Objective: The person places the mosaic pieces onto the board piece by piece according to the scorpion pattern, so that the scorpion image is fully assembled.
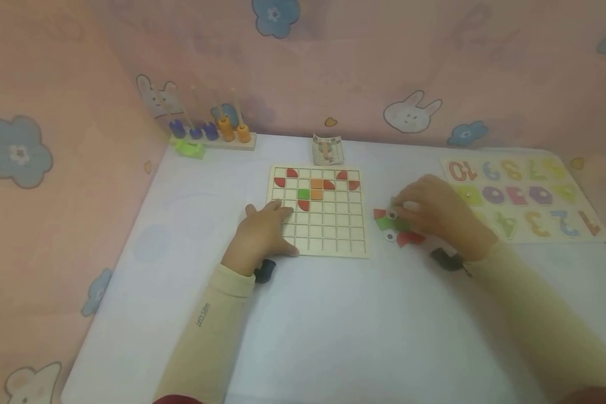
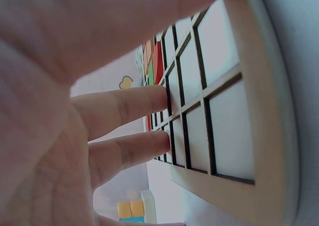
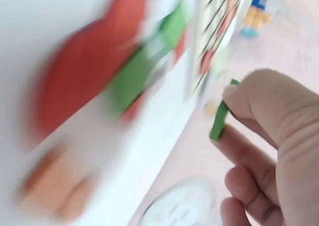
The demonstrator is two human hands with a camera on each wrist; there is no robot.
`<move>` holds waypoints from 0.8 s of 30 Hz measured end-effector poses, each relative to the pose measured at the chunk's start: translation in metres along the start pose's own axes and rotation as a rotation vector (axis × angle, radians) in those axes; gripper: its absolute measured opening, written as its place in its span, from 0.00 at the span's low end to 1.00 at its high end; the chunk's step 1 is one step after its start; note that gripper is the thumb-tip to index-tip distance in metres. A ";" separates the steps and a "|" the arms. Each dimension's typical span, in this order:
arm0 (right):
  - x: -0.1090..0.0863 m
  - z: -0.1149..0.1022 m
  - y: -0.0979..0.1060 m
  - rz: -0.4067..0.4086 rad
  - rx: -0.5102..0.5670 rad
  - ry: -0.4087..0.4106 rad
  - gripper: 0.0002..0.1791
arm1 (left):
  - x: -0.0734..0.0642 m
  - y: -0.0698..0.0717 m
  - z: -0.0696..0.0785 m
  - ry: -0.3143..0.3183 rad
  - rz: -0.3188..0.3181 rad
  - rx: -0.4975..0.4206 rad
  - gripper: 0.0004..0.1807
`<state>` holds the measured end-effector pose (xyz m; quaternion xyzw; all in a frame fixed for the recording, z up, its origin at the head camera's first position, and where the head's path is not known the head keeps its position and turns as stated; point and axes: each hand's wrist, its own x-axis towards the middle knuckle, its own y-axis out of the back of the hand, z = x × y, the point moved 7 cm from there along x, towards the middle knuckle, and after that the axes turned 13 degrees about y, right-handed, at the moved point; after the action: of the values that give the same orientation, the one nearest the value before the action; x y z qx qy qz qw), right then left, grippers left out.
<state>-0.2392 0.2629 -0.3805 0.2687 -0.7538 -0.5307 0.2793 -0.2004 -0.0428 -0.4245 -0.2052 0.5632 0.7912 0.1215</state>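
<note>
At the board's [image 1: 329, 232] three o'clock, our right hand [image 1: 434, 210] pinches a green tile [image 3: 220, 118], perhaps square. Our spread left hand [image 1: 262, 231] should steady eight o'clock.

Left hand [image 1: 258, 234] spread — right hand [image 1: 431, 207] in a pinch

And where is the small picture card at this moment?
In the head view, the small picture card is just beyond the far edge of the grid board, right of the abacus.

Head view high, facing down; wrist views close, sideways; board [image 1: 329, 232] shared.
</note>
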 end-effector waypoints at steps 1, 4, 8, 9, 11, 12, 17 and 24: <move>0.012 -0.004 0.000 0.024 0.059 -0.029 0.07 | 0.000 0.000 -0.001 0.002 -0.001 -0.002 0.55; 0.060 -0.020 -0.009 -0.070 0.067 -0.034 0.08 | 0.002 -0.001 -0.001 0.005 -0.002 0.003 0.54; 0.119 -0.042 -0.024 -0.107 0.063 0.060 0.08 | 0.004 -0.001 0.001 -0.005 -0.004 0.014 0.53; 0.131 -0.047 -0.029 -0.100 0.067 0.099 0.07 | 0.004 -0.001 0.002 -0.011 -0.003 0.018 0.53; 0.151 -0.055 -0.041 -0.100 0.046 0.156 0.07 | 0.004 0.000 0.003 -0.019 -0.002 0.028 0.53; 0.159 -0.059 -0.047 -0.091 0.030 0.185 0.07 | 0.004 0.000 0.004 -0.022 -0.001 0.033 0.53; 0.182 -0.071 -0.067 -0.041 -0.063 0.279 0.07 | 0.004 0.000 0.004 -0.041 0.008 0.051 0.54; 0.193 -0.082 -0.076 -0.067 -0.098 0.284 0.07 | 0.003 0.003 0.001 -0.038 0.012 0.057 0.54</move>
<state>-0.3079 0.0521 -0.4033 0.3519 -0.6708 -0.5324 0.3779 -0.2041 -0.0432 -0.4231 -0.1833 0.5842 0.7794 0.1330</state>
